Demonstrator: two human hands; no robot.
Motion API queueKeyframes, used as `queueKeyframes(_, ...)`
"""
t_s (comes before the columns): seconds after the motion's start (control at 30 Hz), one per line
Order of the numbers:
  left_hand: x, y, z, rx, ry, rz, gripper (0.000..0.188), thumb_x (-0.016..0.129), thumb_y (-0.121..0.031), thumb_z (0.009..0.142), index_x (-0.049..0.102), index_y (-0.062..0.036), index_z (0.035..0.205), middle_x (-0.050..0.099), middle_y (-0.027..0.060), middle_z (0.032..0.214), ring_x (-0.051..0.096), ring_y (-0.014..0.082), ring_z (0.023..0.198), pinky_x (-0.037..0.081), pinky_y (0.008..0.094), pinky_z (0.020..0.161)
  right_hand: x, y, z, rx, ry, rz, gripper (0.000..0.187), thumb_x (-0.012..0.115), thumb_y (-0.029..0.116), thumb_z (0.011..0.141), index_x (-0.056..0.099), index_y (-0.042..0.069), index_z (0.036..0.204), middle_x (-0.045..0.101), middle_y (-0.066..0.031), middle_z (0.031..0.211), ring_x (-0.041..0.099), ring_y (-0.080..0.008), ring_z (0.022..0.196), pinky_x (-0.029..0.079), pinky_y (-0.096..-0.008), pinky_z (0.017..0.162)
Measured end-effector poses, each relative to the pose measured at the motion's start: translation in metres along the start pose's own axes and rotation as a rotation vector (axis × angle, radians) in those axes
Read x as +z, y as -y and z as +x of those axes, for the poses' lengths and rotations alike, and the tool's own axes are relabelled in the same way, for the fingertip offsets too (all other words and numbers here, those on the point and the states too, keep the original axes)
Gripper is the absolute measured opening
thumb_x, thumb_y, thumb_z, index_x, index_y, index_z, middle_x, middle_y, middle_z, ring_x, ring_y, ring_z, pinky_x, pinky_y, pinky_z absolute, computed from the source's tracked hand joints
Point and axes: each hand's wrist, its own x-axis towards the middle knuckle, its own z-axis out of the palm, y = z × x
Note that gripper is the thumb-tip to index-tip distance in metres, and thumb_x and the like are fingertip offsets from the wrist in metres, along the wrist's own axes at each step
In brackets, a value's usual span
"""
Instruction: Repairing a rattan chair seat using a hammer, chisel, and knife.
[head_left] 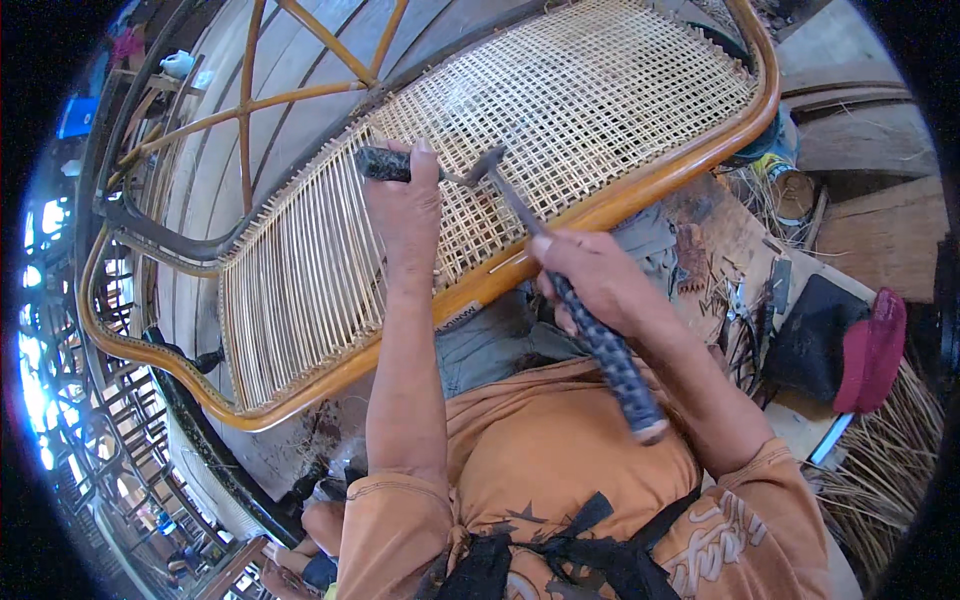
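A woven cane seat panel (570,95) in a curved brown frame (650,190) lies across my lap. Its right part shows a close lattice, while the left part has mostly parallel strands (300,290). Over the panel, my left hand (402,215) is closed around a tool with a dark wrapped handle (372,163) and a thin bent metal shank (455,180); its exact kind is unclear. My right hand (600,285) grips a hammer (612,365) by its dark, textured handle. The hammer head overlaps the shank's end in view; contact is unclear.
On the board at right lie pliers (738,300), small scattered bits and a dark-and-red cloth item (825,345). Loose cane strips (885,480) are piled at lower right. A round can (793,195) stands beyond the frame. Another person's limbs (322,525) show at lower left.
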Motion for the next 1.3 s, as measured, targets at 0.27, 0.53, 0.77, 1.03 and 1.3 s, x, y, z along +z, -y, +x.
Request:
queueKeyframes(0.27, -0.004, -0.002, -0.002, 0.001, 0.035, 0.020, 0.015, 0.062, -0.013, 0.085, 0.049, -0.0057, 0.088, 0.053, 0.0004, 0.074, 0.048, 0.0046, 0.061, 0.040, 0.0198, 0.052, 0.003, -0.001, 0.003, 0.040, 0.089, -0.098, 0.026, 0.047, 0.030, 0.094, 0.052, 0.004, 0.094, 0.050, -0.0008, 0.065, 0.046, -0.0092, 0.041, 0.038, -0.0225, 0.038)
queueKeyframes(0.53, -0.008, -0.030, -0.023, -0.091, 0.016, -0.115, 0.021, 0.065, -0.023, 0.083, 0.052, -0.0082, 0.078, 0.054, 0.0015, 0.064, 0.047, 0.0051, 0.044, 0.036, 0.0184, 0.040, -0.021, -0.008, -0.027, 0.032, -0.051, -0.087, 0.031, 0.051, 0.031, 0.093, 0.054, 0.004, 0.106, 0.052, -0.0017, 0.066, 0.048, -0.0096, 0.042, 0.039, -0.0215, 0.038)
queueKeyframes(0.77, 0.000, -0.033, -0.029, -0.152, 0.073, 0.023, 0.013, 0.062, -0.012, 0.086, 0.050, -0.0070, 0.084, 0.052, -0.0008, 0.068, 0.046, 0.0039, 0.053, 0.038, 0.0193, 0.045, -0.018, -0.010, -0.027, -0.003, -0.024, -0.038, 0.029, 0.050, 0.030, 0.093, 0.054, 0.003, 0.104, 0.052, -0.0019, 0.066, 0.048, -0.0105, 0.042, 0.039, -0.0217, 0.038)
queueKeyframes(1.03, -0.004, -0.030, -0.032, -0.058, 0.024, -0.029, 0.012, 0.062, -0.011, 0.086, 0.050, -0.0067, 0.085, 0.051, -0.0017, 0.067, 0.046, 0.0040, 0.055, 0.037, 0.0198, 0.048, -0.018, -0.014, -0.028, 0.035, 0.029, 0.014, 0.027, 0.048, 0.027, 0.094, 0.051, 0.002, 0.103, 0.050, -0.0029, 0.064, 0.045, -0.0115, 0.038, 0.038, -0.0235, 0.035)
queueKeyframes(1.3, -0.002, -0.028, -0.038, -0.122, 0.081, -0.030, 0.014, 0.062, -0.013, 0.086, 0.049, -0.0075, 0.083, 0.051, -0.0021, 0.067, 0.046, 0.0028, 0.054, 0.037, 0.0192, 0.047, -0.018, -0.017, -0.031, -0.006, -0.005, 0.099, 0.028, 0.048, 0.028, 0.094, 0.051, 0.002, 0.103, 0.050, -0.0028, 0.065, 0.046, -0.0116, 0.040, 0.038, -0.0236, 0.036)
